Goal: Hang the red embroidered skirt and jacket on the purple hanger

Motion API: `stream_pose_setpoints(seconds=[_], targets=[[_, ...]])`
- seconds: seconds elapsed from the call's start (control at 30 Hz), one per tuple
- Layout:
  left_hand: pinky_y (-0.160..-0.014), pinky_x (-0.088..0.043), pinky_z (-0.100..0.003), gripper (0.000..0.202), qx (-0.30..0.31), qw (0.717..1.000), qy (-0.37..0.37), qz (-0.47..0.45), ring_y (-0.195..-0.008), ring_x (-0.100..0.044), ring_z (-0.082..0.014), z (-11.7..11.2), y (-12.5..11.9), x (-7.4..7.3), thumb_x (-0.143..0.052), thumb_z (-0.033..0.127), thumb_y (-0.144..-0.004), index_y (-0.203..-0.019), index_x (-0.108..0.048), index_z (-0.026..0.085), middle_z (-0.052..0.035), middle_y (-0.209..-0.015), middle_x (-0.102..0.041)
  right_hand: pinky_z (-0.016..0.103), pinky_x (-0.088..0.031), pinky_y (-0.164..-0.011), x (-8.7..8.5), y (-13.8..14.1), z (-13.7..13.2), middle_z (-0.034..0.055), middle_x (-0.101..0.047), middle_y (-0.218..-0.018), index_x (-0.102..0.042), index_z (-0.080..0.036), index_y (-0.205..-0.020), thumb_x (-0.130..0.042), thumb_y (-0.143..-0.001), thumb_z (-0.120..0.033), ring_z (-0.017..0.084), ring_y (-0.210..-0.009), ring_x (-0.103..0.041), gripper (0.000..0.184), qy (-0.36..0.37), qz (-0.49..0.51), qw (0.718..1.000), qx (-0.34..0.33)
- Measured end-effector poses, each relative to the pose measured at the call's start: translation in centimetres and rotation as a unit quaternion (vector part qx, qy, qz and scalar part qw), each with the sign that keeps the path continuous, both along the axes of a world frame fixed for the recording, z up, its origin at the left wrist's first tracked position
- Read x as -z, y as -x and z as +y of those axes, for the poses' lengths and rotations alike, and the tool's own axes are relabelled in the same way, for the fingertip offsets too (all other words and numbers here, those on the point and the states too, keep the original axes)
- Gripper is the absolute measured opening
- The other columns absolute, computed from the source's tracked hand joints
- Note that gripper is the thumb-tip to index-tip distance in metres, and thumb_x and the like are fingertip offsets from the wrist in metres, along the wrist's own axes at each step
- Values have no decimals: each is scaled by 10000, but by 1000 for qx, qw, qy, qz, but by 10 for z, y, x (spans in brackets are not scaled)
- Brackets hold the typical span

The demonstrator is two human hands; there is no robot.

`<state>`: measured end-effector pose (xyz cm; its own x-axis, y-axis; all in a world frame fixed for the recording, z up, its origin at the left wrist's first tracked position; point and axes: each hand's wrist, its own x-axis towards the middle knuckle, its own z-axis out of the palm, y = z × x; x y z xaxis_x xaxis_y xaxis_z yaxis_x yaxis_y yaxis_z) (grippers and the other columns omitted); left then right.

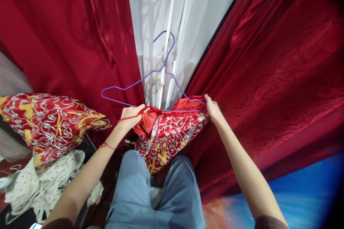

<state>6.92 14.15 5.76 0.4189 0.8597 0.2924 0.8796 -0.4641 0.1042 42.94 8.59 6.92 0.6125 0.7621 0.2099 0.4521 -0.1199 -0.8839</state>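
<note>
The fingers of my left hand (131, 117) pinch the upper edge of a shiny red cloth garment embroidered in silver and gold (172, 134), and those of my right hand (213, 110) grip the far end of the same edge, thumb showing and the rest hidden behind the cloth. Whether my left fingers also hold the wire passing there, I cannot tell. Between my hands the garment's mouth gapes, showing plain red lining, and its body sags toward my knees in grey-blue trousers (129, 186). A thin purple wire hanger (153, 72) stands above it: its right corner sits at the garment's mouth near my right fingers, while its left corner juts bare past my left hand. The step in hand, I judge, is fitting that edge over the hanger, with the right side on and the left not yet. The next move seems to call for a steady right grip while the left side is stretched around the bare corner. Beyond the hanger is a white upright panel (150, 14); I can't tell whether the hook rests on anything. Red curtains (107, 18) flank it, and to my left another red embroidered piece (56, 125) lies over a white dotted cloth (53, 182).
</note>
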Motion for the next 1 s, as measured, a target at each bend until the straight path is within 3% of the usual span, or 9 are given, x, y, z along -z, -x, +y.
stream_pose_setpoints(seconds=[0.07, 0.23, 0.37, 0.57, 0.67, 0.8, 1.0], targets=[[-579, -265, -282, 423, -5, 1000, -4, 2, -784, -690, -214, 2, -1, 2, -324, 552, -984, -967, -626, 256, -37, -805, -744, 284, -287, -494, -2, 0, -10, -15, -406, -445, -372, -237, -538, -448, -835, -595, 129, -495, -383, 471, 5, -26, 1000, 9], [-586, -262, -288, 427, 7, 1000, -7, -29, -744, -680, -219, 10, -6, 17, -321, 553, -984, -940, -625, 256, -37, -763, -729, 261, -255, -491, 12, -10, -30, -29, -435, -526, -425, -222, -612, -472, -719, -464, 116, -531, -355, 269, -3, -10, 999, -35], [-579, -273, -279, 449, 44, 997, 8, -59, -716, -662, -209, 14, -13, 24, -307, 568, -981, -929, -629, 260, -35, -743, -714, 269, -253, -496, 14, -18, -33, -31, -391, -513, -381, -230, -599, -425, -683, -377, 125, -545, -336, 175, 7, -17, 1000, -22], [-585, -282, -277, 427, 31, 998, 7, -60, -724, -661, -212, 15, -13, 21, -339, 558, -975, -949, -650, 267, -33, -745, -717, 282, -294, -536, 3, -13, -22, -5, -398, -514, -373, -233, -553, -395, -713, -290, 150, -571, -371, 171, -2, -51, 999, -12], [-582, -279, -278, 418, 45, 998, 7, -47, -698, -655, -201, 14, -9, 22, -342, 540, -978, -972, -650, 258, -36, -756, -720, 278, -324, -571, -3, -15, -4, 14, -450, -533, -404, -229, -539, -402, -749, -268, 159, -599, -407, 213, -9, -82, 996, -13], [-579, -274, -278, 432, 65, 997, 6, -41, -681, -653, -194, 9, -8, 29, -330, 527, -988, -972, -645, 232, -43, -731, -710, 284, -328, -561, -17, -21, 24, 11, -447, -515, -419, -235, -575, -352, -834, -312, 164, -568, -409, 279, 8, -63, 997, 36], [-589, -267, -278, 378, 27, 999, 6, -46, -700, -663, -201, 4, -12, 36, -365, 484, -985, -1003, -645, 231, -46, -717, -705, 295, -369, -620, -49, 13, 16, 6, -459, -585, -358, -246, -626, -320, -858, -344, 170, -607, -436, 254, -70, -206, 974, -68]])
